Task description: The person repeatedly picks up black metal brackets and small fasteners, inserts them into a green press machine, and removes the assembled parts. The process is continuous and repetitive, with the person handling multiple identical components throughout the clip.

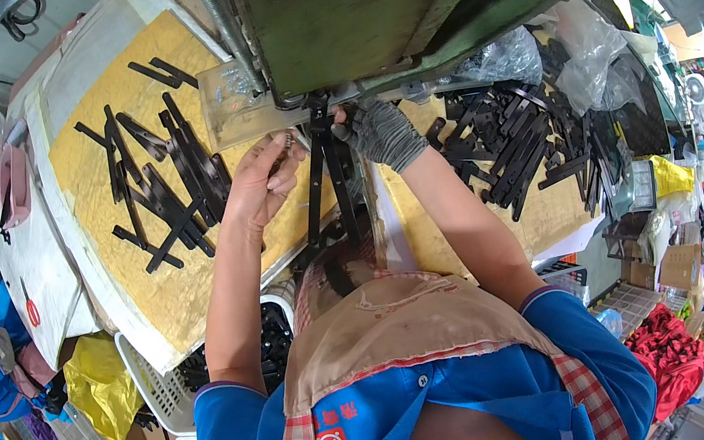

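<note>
At the left of the frame, loose black strips (175, 236) are spread at mixed angles on a yellow work surface (118, 285). To the right of these, at upper centre-left, a clear tray (232, 128) containing small bright parts is positioned beside the green machine (339, 19), which is seen across the upper centre.

Left of centre, the bare left hand (261, 179) is raised below the tray. Small metal pieces (289, 141) are pinched between its thumb and fingers; the grip is narrow.

At centre, a pair of black strips (317, 184) is located between the hands. The strips meet at the upper end, under the machine's lower edge, and are spread slightly apart below. The long axis is directed from top to bottom of the frame. The pair lies to the right of the left-hand pinch and is separated from it by a gap; the gloved right hand (383, 134) is nearer, with its fingertips just beside the upper end. Whether the strips are gripped there cannot be told, as the contact is obscured.

At right, a dense pile of black strips (521, 152) is heaped.
</note>
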Available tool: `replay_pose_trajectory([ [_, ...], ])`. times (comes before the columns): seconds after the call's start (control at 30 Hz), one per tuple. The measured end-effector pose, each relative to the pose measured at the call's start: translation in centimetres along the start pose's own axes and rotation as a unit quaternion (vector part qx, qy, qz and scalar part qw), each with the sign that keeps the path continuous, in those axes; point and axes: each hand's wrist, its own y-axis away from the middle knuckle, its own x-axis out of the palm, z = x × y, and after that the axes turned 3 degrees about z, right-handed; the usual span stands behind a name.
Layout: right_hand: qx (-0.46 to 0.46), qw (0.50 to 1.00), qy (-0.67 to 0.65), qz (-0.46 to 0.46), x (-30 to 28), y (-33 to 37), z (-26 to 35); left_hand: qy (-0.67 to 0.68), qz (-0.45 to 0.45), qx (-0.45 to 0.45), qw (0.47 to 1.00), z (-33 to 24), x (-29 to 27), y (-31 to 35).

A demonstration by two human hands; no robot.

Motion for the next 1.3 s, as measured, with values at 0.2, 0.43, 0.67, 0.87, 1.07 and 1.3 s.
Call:
replay_pose_trajectory([
  [0.2, 0.001, 0.998, -0.043, -0.053, 0.5, 0.3, -0.6, 0.04, -0.118, 0.082, 0.989, 1.1, 1.4, -1.3],
  [0.43, -0.02, 0.998, -0.048, -0.047, 0.7, 0.6, -0.6, -0.088, -0.13, 0.143, 0.977, 1.8, 2.2, -4.1],
  [0.67, -0.037, 0.998, -0.05, -0.022, 1.7, 1.0, 0.1, -0.557, -0.162, 0.317, 0.75, 3.3, 1.3, -5.5],
  [0.87, -0.046, 0.998, -0.014, -0.044, 0.8, 0.8, -0.1, -0.506, -0.285, 0.182, 0.793, 6.0, 0.4, -1.2],
  [1.07, -0.021, 1.0, 0.016, 0.009, -2.0, -0.2, 0.1, -0.155, -0.068, -0.139, 0.976, 8.0, -0.8, 0.6],
  [1.3, -0.042, 0.972, 0.229, 0.037, -3.3, 7.9, 4.7, -0.172, -0.063, -0.088, 0.979, 6.8, 2.3, 1.9],
])
